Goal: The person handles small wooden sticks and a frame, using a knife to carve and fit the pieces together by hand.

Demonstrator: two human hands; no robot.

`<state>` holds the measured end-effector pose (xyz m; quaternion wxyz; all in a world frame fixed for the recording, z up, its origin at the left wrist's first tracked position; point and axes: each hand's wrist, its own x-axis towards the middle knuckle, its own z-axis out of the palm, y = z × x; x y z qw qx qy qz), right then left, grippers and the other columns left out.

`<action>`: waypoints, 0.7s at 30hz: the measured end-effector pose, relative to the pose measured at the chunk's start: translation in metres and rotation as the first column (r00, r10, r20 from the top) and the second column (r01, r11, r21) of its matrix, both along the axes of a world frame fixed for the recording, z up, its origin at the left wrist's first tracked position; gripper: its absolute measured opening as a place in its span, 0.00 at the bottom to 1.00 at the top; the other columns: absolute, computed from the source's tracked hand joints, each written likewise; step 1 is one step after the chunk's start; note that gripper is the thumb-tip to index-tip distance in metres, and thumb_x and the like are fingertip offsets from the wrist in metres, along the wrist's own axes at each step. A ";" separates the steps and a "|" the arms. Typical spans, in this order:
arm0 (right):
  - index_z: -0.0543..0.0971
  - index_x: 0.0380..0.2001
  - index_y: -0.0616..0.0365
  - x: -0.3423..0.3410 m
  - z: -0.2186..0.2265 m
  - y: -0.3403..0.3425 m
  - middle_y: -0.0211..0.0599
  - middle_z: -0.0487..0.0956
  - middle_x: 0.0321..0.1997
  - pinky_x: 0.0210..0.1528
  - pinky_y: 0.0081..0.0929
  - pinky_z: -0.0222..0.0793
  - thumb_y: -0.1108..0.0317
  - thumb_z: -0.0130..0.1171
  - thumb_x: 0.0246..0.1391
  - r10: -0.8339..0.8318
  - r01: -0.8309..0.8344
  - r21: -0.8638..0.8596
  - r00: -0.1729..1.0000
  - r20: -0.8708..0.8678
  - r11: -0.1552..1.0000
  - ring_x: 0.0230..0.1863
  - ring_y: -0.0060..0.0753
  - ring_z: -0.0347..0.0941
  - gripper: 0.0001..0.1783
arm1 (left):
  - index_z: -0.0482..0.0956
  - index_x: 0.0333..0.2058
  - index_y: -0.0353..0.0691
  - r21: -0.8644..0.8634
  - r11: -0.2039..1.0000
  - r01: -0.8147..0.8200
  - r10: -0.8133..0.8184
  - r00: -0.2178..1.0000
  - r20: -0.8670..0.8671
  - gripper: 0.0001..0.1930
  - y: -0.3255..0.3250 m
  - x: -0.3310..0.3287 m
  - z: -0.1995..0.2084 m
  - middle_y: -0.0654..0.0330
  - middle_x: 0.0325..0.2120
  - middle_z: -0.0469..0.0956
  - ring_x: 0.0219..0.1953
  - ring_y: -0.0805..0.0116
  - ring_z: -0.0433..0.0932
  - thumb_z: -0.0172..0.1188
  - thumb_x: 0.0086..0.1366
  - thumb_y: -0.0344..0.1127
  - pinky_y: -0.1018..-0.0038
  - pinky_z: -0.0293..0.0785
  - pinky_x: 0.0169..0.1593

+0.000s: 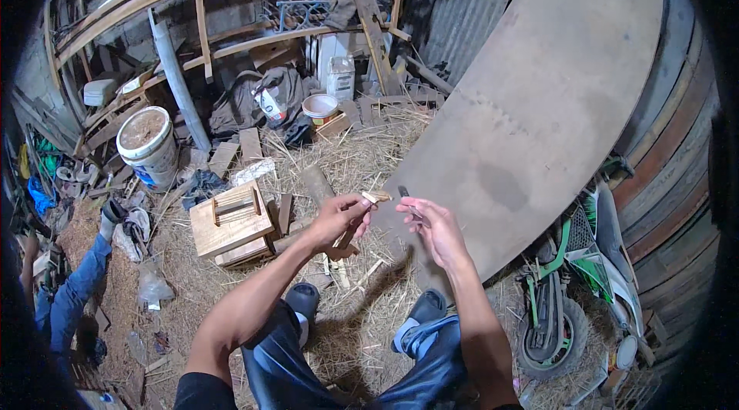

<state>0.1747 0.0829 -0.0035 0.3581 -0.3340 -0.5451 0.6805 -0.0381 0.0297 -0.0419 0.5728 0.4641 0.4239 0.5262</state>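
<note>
Out in front of me, my left hand (341, 219) is closed around a small piece of wood (376, 197), whose pale end sticks out past the thumb. A darker part of wood shows below the same hand. Just to the right, my right hand (436, 230) pinches a thin, dark-tipped tool (404, 192); its exact kind is too small to make out. The tool's tip is close to the wood, with a narrow gap between them. Left of my hands, a pale wooden box (223, 234) with a slatted opening sits on the straw.
A large brown board (539, 94) leans at the right, above a green-and-white motorbike (554, 310). White buckets (146, 137) and wood scraps stand at the back left. Another person's jeans-clad leg (77, 283) shows at far left. Straw (362, 156) covers the floor.
</note>
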 end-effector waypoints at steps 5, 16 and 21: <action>0.80 0.36 0.57 0.002 0.001 -0.002 0.36 0.78 0.37 0.34 0.18 0.64 0.72 0.54 0.52 -0.183 0.033 0.445 0.937 0.299 0.895 0.36 0.20 0.68 0.09 | 0.73 0.36 0.35 0.049 0.996 0.068 -0.070 0.997 0.041 0.10 -0.002 0.007 0.003 0.64 0.23 0.73 0.19 0.81 0.66 0.47 0.67 0.36 0.85 0.61 0.22; 0.77 0.41 0.57 -0.011 0.022 -0.030 0.44 0.73 0.22 0.31 0.33 0.66 0.61 0.47 0.58 -0.348 0.002 0.716 0.875 0.336 0.698 0.24 0.41 0.70 0.15 | 0.75 0.35 0.38 0.144 0.989 -0.045 0.072 0.978 -0.195 0.11 -0.011 0.010 0.016 0.70 0.20 0.72 0.17 0.84 0.61 0.50 0.65 0.39 0.84 0.56 0.20; 0.73 0.47 0.61 -0.015 0.020 -0.029 0.44 0.73 0.24 0.33 0.29 0.66 0.64 0.44 0.59 -0.265 -0.049 0.741 0.916 0.301 0.670 0.25 0.38 0.70 0.17 | 0.76 0.36 0.36 0.233 0.968 -0.097 0.164 0.944 -0.287 0.11 -0.011 0.010 0.013 0.70 0.20 0.72 0.18 0.84 0.60 0.50 0.65 0.38 0.83 0.56 0.20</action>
